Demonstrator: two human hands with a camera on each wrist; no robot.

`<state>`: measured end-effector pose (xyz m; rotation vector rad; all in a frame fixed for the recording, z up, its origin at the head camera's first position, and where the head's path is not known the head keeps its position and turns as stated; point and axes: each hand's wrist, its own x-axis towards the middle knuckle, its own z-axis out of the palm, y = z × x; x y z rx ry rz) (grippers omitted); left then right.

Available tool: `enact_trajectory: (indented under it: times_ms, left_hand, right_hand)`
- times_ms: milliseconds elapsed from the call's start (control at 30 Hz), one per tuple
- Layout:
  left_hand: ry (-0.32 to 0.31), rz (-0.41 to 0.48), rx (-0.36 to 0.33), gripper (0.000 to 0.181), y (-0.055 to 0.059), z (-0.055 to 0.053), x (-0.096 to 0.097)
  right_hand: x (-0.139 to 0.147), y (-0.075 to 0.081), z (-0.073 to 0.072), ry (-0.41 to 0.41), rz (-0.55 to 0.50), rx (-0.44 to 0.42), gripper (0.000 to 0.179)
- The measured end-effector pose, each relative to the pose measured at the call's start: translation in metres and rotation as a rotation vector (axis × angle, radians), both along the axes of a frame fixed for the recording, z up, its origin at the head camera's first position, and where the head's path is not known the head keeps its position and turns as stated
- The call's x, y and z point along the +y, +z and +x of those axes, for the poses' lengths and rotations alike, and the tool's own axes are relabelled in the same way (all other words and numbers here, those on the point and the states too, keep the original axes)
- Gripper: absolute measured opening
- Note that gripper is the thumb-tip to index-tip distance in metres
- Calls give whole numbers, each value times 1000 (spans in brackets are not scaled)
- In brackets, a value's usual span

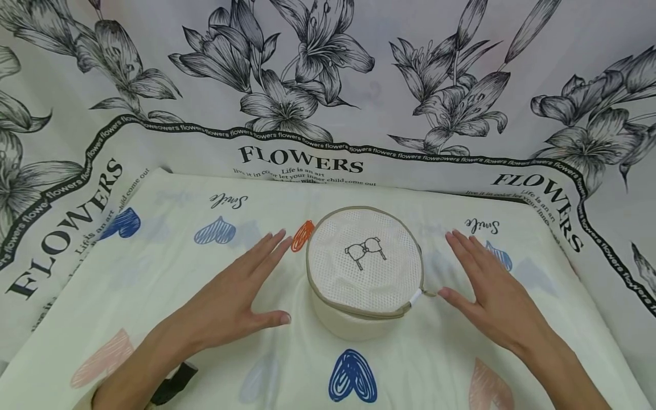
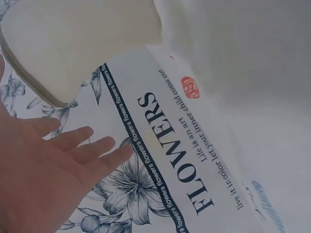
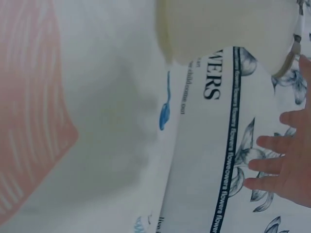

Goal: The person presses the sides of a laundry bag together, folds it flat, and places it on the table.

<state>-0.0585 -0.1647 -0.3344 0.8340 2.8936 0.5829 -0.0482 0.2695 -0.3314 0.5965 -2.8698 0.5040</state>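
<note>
A round white zippered mesh bag [image 1: 359, 285] stands upright on the cloth, its lid bearing a line drawing of glasses-like shapes. The lid's beige zipper edge runs all round, and the zipper pull [image 1: 428, 293] sticks out at the right front. To the left of the bag, my left hand [image 1: 225, 296] is held with straight fingers and thumb spread, apart from it. On the other side my right hand [image 1: 492, 296] mirrors that pose, its thumb tip close to the zipper pull. Both wrist views show the bag's pale side [image 2: 73, 43] beyond the fingers.
A white cloth [image 1: 287, 376] printed with hearts and "Smile" covers the soft surface under the bag. Behind and at both sides rises a flower-printed fabric [image 1: 379, 119] with a black lettered band. A black strap [image 1: 175, 384] sits at the left wrist.
</note>
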Motion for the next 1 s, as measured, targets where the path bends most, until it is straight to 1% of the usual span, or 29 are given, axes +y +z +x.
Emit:
enact_trajectory:
  times_ms: [100, 233, 300, 433, 533, 600, 667, 800, 933, 1000]
  left_hand:
    - [-16, 52, -6, 108, 4, -1, 2]
    - [-16, 114, -26, 106, 9, -2, 6]
    - [-14, 139, -35, 105, 11, -2, 8]
    - [-31, 184, -43, 102, 14, -4, 11]
    - [-33, 204, -49, 98, 14, -5, 13]
    - [-30, 214, -48, 94, 14, -6, 15]
    - [-30, 229, -48, 92, 14, -6, 16]
    - [-48, 263, -52, 91, 13, -9, 22]
    - [-63, 277, -57, 92, 13, -10, 26]
    - [-67, 282, -49, 90, 13, -10, 28]
  right_hand:
    - [-4, 5, 0, -3, -15, -4, 89]
    - [-8, 11, 0, -7, -41, -21, 88]
    - [-10, 13, 0, -8, -59, -39, 87]
    - [-15, 16, -1, 1, -111, -90, 83]
    - [-20, 18, -3, 20, -155, -116, 80]
    - [-23, 19, -5, 29, -191, -149, 78]
    - [-26, 21, -6, 46, -246, -181, 75]
    - [-32, 25, -8, 67, -351, -246, 69]
    - [-37, 26, -9, 60, -389, -265, 65]
    - [-39, 26, -10, 55, -399, -269, 63]
